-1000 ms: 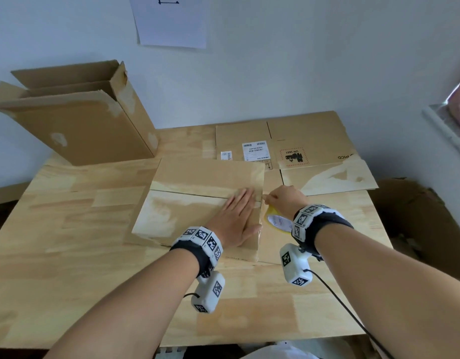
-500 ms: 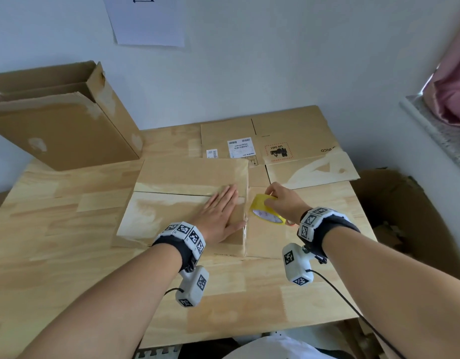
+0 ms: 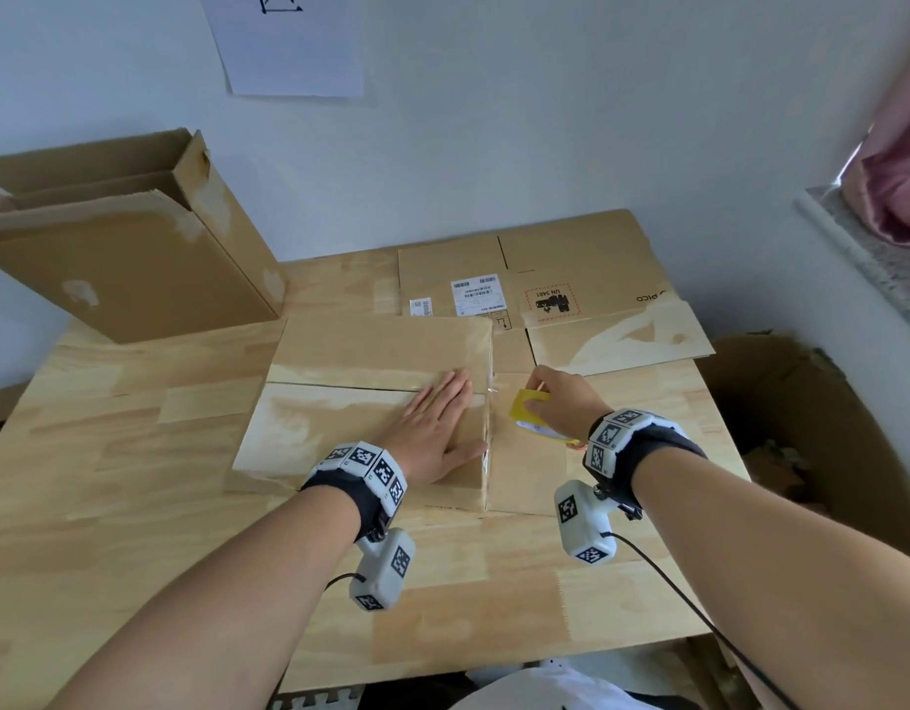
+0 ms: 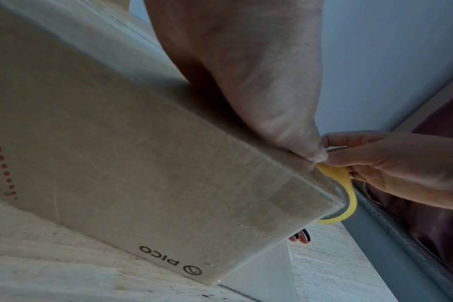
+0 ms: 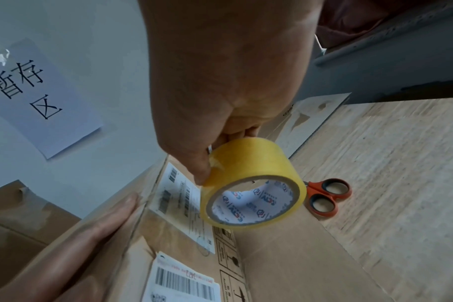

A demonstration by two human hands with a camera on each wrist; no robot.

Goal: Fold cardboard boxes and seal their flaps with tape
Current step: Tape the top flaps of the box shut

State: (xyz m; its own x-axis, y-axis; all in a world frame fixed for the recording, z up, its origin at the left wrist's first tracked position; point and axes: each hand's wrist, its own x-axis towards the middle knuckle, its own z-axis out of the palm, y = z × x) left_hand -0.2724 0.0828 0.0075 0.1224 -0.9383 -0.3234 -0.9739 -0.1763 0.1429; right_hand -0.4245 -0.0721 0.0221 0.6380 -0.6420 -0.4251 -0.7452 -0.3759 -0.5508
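A folded cardboard box (image 3: 340,402) stands in the middle of the wooden table (image 3: 109,504), its two top flaps meeting in a seam. My left hand (image 3: 437,422) lies flat on the flaps near the box's right edge, fingers straight. Just to the right of the box, my right hand (image 3: 560,402) grips a roll of yellow tape (image 3: 532,409) (image 5: 253,188). A clear strip of tape runs down the box's right side (image 3: 488,427). The left wrist view shows the box wall (image 4: 168,163) printed PICO and the tape roll (image 4: 344,188) behind its corner.
A flattened box (image 3: 545,279) with labels lies at the back right of the table. An open box (image 3: 124,248) leans at the back left. Orange-handled scissors (image 5: 326,196) lie on the table beyond the tape. A big carton (image 3: 811,427) stands on the floor to the right.
My right hand with the tape roll has shifted slightly away from the box's right edge. The left hand has stayed flat on the flaps.
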